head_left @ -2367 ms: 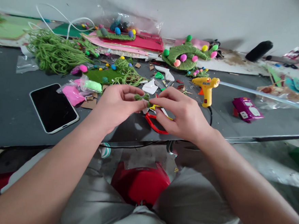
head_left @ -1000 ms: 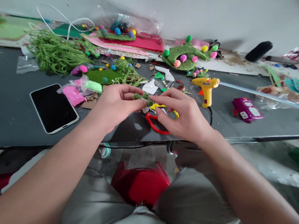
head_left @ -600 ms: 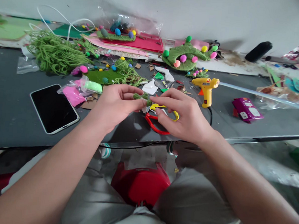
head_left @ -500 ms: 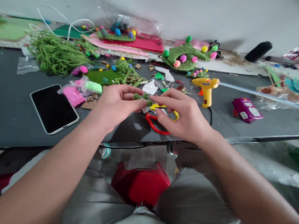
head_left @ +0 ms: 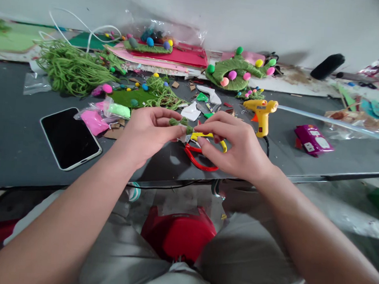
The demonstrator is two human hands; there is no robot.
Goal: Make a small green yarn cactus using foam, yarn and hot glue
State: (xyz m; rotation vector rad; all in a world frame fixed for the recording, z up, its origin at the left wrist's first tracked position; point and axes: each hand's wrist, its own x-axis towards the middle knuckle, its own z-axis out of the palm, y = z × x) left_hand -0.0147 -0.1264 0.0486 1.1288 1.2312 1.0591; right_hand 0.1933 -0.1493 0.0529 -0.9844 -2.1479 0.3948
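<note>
Right hand (head_left: pixel 238 141) slightly farther rightward, fingers (head_left: pixel 214 127) apart

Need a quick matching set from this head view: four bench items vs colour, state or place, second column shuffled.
1. glue gun
2. phone
3. scissors
4. small green piece

A. one red handle, one yellow
B. pinched in the left hand
C. mostly yellow, right of the purple packet's opposite number 3
D. lying flat, dark face up

Pairs: 1-C, 2-D, 3-A, 4-B

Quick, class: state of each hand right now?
Left hand: closed, holding a small green piece.
Right hand: open, close beside that piece; whether touching, cannot tell.
</note>
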